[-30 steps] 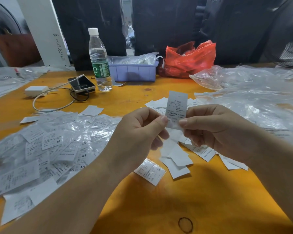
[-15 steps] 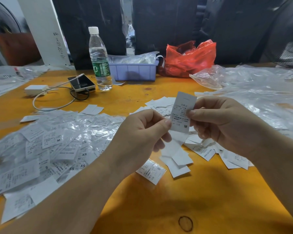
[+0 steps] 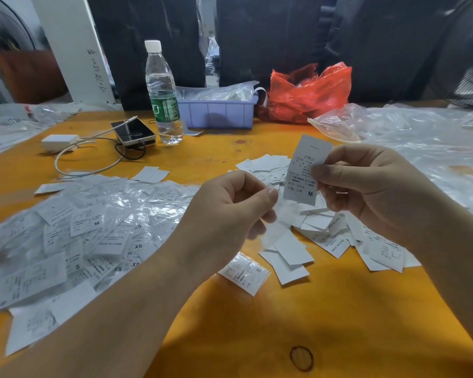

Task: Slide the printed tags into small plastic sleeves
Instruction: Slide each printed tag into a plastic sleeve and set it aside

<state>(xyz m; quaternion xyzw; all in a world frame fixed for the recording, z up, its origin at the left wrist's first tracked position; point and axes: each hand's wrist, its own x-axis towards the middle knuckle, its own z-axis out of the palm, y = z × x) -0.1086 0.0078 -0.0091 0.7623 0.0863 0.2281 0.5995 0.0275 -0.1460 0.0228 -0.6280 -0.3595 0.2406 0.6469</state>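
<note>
My right hand pinches a white printed tag marked M and holds it upright above the table. My left hand is just left of it, thumb and forefinger pinched on what looks like a thin clear plastic sleeve; its outline is faint. The tag's lower edge is a little apart from my left fingertips. Under both hands lies a heap of loose tags. A wide pile of sleeved tags covers the table's left side, and one sleeved tag marked S lies alone in front.
On the orange table, a water bottle, a phone and a white charger with cable stand at the back left. A purple bin and a red bag are behind. Clear plastic bags spread over the right.
My right hand has carried the tag up and to the right, away from my left fingertips, and tilted it. My left hand has stayed almost where it was.
</note>
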